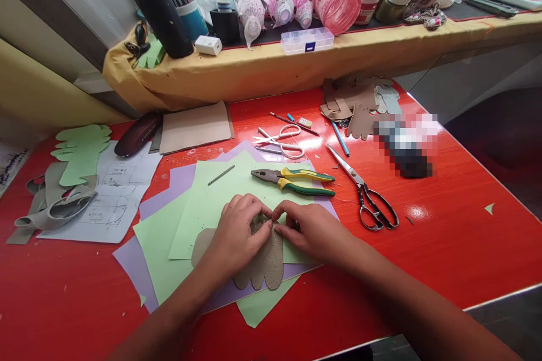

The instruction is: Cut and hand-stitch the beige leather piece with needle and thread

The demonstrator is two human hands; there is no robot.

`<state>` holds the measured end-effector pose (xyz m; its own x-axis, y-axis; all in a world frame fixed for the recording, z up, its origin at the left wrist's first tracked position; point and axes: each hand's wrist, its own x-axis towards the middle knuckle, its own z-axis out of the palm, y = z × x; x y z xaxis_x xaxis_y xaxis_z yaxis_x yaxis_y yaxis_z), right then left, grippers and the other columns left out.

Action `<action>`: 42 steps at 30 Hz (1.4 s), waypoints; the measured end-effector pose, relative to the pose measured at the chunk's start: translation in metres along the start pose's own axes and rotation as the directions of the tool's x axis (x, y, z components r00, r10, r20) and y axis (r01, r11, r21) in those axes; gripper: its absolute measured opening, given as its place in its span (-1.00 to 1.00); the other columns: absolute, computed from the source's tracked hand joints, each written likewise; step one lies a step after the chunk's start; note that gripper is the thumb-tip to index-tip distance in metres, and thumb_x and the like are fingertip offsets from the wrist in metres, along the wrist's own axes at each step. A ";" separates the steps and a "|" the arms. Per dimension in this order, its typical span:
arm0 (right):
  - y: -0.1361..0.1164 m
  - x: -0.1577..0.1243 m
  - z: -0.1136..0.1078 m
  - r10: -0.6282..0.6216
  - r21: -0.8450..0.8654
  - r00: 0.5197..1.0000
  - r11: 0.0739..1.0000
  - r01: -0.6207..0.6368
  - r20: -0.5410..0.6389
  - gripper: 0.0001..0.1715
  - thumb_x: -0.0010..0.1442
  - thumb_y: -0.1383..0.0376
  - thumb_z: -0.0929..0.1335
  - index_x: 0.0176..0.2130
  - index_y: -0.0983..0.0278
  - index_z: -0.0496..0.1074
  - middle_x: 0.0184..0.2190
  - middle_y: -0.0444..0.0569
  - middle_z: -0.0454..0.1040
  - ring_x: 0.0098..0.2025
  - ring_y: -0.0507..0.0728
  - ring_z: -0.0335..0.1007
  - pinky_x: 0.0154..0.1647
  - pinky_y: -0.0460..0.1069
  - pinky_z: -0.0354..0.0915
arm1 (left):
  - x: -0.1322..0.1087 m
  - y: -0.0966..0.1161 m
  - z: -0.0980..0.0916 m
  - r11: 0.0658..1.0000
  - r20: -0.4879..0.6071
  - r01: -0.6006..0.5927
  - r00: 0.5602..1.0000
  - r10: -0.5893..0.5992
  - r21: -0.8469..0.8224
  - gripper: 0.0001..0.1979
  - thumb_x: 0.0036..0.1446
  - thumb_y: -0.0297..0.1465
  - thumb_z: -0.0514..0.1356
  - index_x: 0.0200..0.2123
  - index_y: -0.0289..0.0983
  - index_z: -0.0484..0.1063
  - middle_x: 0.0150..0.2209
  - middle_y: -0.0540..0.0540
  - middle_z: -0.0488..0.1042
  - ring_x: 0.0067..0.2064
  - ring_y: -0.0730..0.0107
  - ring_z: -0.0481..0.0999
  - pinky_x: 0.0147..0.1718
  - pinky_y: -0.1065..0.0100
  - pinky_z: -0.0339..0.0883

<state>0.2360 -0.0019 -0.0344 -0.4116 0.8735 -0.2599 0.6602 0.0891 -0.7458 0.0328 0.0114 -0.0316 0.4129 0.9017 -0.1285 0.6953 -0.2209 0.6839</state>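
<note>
A grey-beige, hand-shaped leather piece (271,259) with rounded finger lobes lies over stacked green and purple sheets (186,197). My left hand (239,225) rests on it, thumb and forefinger closed at its upper right edge. Beside those fingertips, my right hand (302,225) is curled with thumb and fingers drawn together at the same edge. Whatever sits between the right fingertips is too small to make out. A thin pale thread seems to run on the sheets to the right. Just beyond the hands lie yellow-and-green pliers (292,179) and a thin metal rod (221,175).
Large black-handled scissors (366,194) lie to the right, white-handled scissors (282,141) farther back. Leather scraps (355,101) fill the back right corner. A glasses case (138,134), green hand-shaped cutout (82,152) and drawn paper (114,197) are left. A crowded shelf (237,76) borders the back.
</note>
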 end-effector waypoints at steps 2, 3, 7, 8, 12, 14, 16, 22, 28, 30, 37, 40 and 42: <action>0.000 0.000 0.000 0.001 -0.002 1.000 1.000 -0.001 -0.001 -0.80 0.35 0.30 0.43 -0.01 0.15 0.50 -0.42 -0.18 0.56 -0.38 0.08 0.43 -0.38 -0.08 0.05 | 0.001 0.001 -0.001 1.000 0.004 0.007 1.000 -0.007 0.009 -0.89 0.26 -0.41 0.18 -0.25 -0.14 0.52 -0.16 -0.05 0.52 -0.04 0.11 0.41 -0.03 0.07 0.25; -0.001 0.000 -0.001 0.001 -0.003 1.000 1.000 -0.001 -0.001 -0.80 0.35 0.30 0.42 -0.01 0.15 0.50 -0.42 -0.18 0.57 -0.37 0.08 0.44 -0.38 -0.08 0.05 | 0.001 0.001 -0.001 1.000 0.005 0.015 1.000 -0.015 0.018 -0.90 0.25 -0.41 0.19 -0.26 -0.14 0.52 -0.16 -0.06 0.52 -0.04 0.10 0.42 -0.04 0.07 0.25; -0.002 -0.001 -0.001 0.009 0.004 1.000 1.000 -0.009 0.005 -0.80 0.34 0.30 0.42 -0.02 0.15 0.51 -0.40 -0.16 0.58 -0.36 0.10 0.47 -0.37 -0.08 0.07 | 0.001 0.003 -0.003 0.999 0.022 0.025 0.999 -0.025 0.023 -0.91 0.24 -0.43 0.21 -0.27 -0.14 0.52 -0.15 -0.05 0.53 -0.02 0.10 0.43 -0.03 0.08 0.25; -0.002 -0.001 -0.001 0.008 0.009 1.000 1.000 -0.008 0.007 -0.80 0.34 0.30 0.42 -0.02 0.15 0.51 -0.40 -0.16 0.58 -0.37 0.10 0.47 -0.38 -0.08 0.07 | 0.001 0.003 -0.003 1.000 0.026 0.019 0.999 -0.019 0.017 -0.91 0.25 -0.43 0.21 -0.26 -0.13 0.52 -0.15 -0.05 0.53 -0.02 0.11 0.43 -0.02 0.08 0.26; -0.001 -0.001 0.000 -0.017 0.007 1.000 1.000 0.017 -0.009 -0.80 0.33 0.31 0.41 -0.03 0.15 0.51 -0.40 -0.16 0.58 -0.36 0.10 0.46 -0.38 -0.08 0.06 | 0.000 0.005 -0.005 0.999 0.015 0.019 1.000 -0.019 0.032 -0.91 0.24 -0.45 0.22 -0.26 -0.14 0.52 -0.15 -0.04 0.52 -0.02 0.11 0.44 -0.02 0.09 0.27; -0.001 -0.001 0.000 -0.025 0.008 1.000 1.000 0.026 -0.017 -0.80 0.32 0.31 0.42 -0.03 0.16 0.51 -0.39 -0.15 0.59 -0.35 0.10 0.46 -0.37 -0.08 0.07 | 0.001 0.007 -0.005 0.998 0.017 0.032 0.999 -0.033 0.054 -0.92 0.22 -0.46 0.23 -0.27 -0.16 0.51 -0.16 -0.06 0.52 -0.03 0.11 0.44 -0.03 0.08 0.27; -0.001 -0.001 0.000 -0.029 0.020 0.999 0.999 0.030 -0.021 -0.80 0.31 0.31 0.42 -0.04 0.16 0.52 -0.38 -0.15 0.59 -0.35 0.10 0.47 -0.37 -0.08 0.08 | 0.001 0.009 -0.004 0.997 0.021 0.039 0.999 -0.040 0.073 -0.93 0.20 -0.45 0.24 -0.28 -0.16 0.51 -0.16 -0.06 0.53 -0.03 0.10 0.45 -0.03 0.08 0.28; -0.004 -0.003 -0.002 -0.031 0.019 0.999 0.999 0.031 -0.032 -0.80 0.31 0.32 0.42 -0.04 0.17 0.53 -0.36 -0.13 0.60 -0.34 0.11 0.47 -0.36 -0.08 0.10 | 0.000 0.012 -0.003 0.994 0.004 0.003 1.000 -0.003 0.111 -0.91 0.19 -0.44 0.22 -0.27 -0.16 0.53 -0.18 -0.08 0.55 -0.05 0.09 0.48 -0.04 0.08 0.33; -0.003 -0.002 -0.002 -0.040 0.031 0.999 0.999 0.041 -0.030 -0.82 0.32 0.27 0.43 -0.05 0.18 0.53 -0.40 -0.13 0.59 -0.37 0.10 0.46 -0.38 -0.08 0.11 | 0.017 -0.015 -0.038 0.995 -0.132 0.079 0.989 -0.072 0.052 -0.84 0.27 -0.29 0.17 -0.17 -0.14 0.54 -0.14 -0.05 0.60 -0.16 0.22 0.56 -0.13 0.24 0.43; -0.002 -0.002 -0.002 -0.041 0.027 0.999 0.999 0.042 -0.031 -0.83 0.32 0.26 0.44 -0.06 0.18 0.54 -0.39 -0.13 0.59 -0.36 0.09 0.46 -0.38 -0.09 0.11 | 0.028 -0.031 -0.054 0.979 -0.257 0.178 0.955 -0.147 0.101 -0.83 0.26 -0.30 0.16 -0.18 -0.19 0.53 -0.13 -0.13 0.59 -0.13 0.13 0.54 -0.13 0.18 0.39; 0.001 0.000 -0.001 -0.058 0.022 0.997 0.998 0.060 -0.048 -0.84 0.31 0.27 0.45 -0.08 0.18 0.54 -0.39 -0.13 0.59 -0.37 0.08 0.43 -0.40 -0.09 0.08 | 0.051 -0.066 -0.069 0.959 -0.347 0.271 0.910 -0.226 0.085 -0.90 0.10 -0.32 0.31 -0.35 -0.19 0.48 -0.21 -0.12 0.52 -0.16 0.08 0.46 -0.20 0.23 0.26; 0.002 0.000 0.000 -0.059 0.029 0.997 0.998 0.061 -0.051 -0.85 0.30 0.27 0.45 -0.09 0.18 0.54 -0.41 -0.15 0.58 -0.40 0.07 0.40 -0.42 -0.10 0.06 | 0.054 -0.068 -0.066 0.972 -0.324 0.234 0.917 -0.232 -0.034 -0.85 0.06 -0.34 0.33 -0.47 -0.20 0.43 -0.36 -0.07 0.47 -0.23 0.14 0.43 -0.25 0.28 0.22; 0.002 -0.001 0.000 -0.062 0.027 0.997 0.998 0.064 -0.053 -0.86 0.30 0.27 0.45 -0.10 0.18 0.54 -0.42 -0.16 0.57 -0.41 0.06 0.38 -0.43 -0.10 0.05 | 0.052 -0.066 -0.064 0.967 -0.302 0.199 0.923 -0.240 -0.159 -0.81 0.04 -0.30 0.36 -0.49 -0.20 0.43 -0.41 -0.05 0.44 -0.26 0.16 0.40 -0.29 0.30 0.21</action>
<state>0.2374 -0.0022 -0.0358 -0.4183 0.8902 -0.1803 0.6155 0.1318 -0.7771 -0.0291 0.0969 -0.0378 0.0364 0.9972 -0.0658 0.6607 0.0254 0.7502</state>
